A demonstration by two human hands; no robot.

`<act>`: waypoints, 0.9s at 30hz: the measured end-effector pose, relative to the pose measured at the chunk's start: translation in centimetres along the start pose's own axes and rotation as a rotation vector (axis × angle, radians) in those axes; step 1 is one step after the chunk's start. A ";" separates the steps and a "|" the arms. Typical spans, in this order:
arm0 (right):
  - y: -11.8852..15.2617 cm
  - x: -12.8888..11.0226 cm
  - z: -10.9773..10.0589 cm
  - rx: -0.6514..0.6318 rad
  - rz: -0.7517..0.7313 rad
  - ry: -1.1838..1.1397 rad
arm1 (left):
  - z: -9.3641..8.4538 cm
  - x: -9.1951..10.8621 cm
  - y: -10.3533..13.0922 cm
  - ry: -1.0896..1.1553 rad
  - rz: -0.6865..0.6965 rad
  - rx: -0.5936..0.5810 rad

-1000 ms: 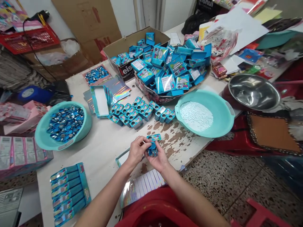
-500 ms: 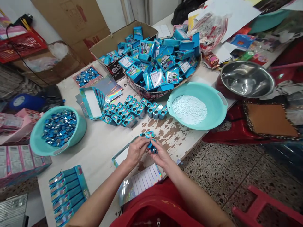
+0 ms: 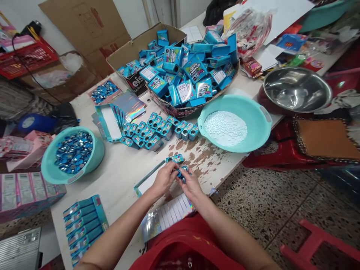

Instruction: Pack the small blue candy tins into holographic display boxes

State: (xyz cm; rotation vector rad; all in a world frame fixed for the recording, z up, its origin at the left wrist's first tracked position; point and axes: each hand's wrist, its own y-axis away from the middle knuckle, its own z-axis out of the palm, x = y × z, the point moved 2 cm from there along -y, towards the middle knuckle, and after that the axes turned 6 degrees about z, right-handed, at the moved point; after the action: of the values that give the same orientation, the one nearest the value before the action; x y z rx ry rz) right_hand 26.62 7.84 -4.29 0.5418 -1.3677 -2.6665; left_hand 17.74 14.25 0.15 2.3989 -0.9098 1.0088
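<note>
Several blue caps [image 3: 179, 173], apparently in both hands [image 3: 164, 180] [image 3: 193, 185]

red crate [image 3: 26, 58], upper left | pinkish-red stool [image 3: 320, 236], lower right

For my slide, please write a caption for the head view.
Left hand at the blue caps held in the right hand, near a blue container.

"CARAMELO MACIZO": blue candy tins [image 3: 195, 70] heaped in front carton [image 3: 171, 107], toward table's [image 3: 118, 168] far edge | "eis" above "ueberry" (the lower word looks partial): rear carton's [image 3: 123, 50] black panel [image 3: 135, 85] | "eis": front carton's side
</note>
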 end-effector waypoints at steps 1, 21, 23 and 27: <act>0.0 0.2 -0.1 0.024 -0.009 -0.003 | 0.1 0.1 0.1 0.003 0.007 -0.021; 0.4 -1.5 -0.3 0.023 -0.047 0.124 | -2.8 -2.9 -8.1 -0.524 -0.493 -0.448; 0.6 -1.7 -0.2 0.024 -0.053 0.133 | -3.2 -3.0 -7.3 -0.488 -0.465 -0.368; 1.1 -2.0 0.6 -0.003 -0.075 0.189 | -3.8 -2.0 -4.0 -0.048 -0.332 -0.043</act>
State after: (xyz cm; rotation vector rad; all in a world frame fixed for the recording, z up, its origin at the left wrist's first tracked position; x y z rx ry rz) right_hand 28.17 8.13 -2.56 0.8370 -1.3151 -2.5943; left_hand 17.61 20.08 0.83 2.4397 -0.5170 0.7998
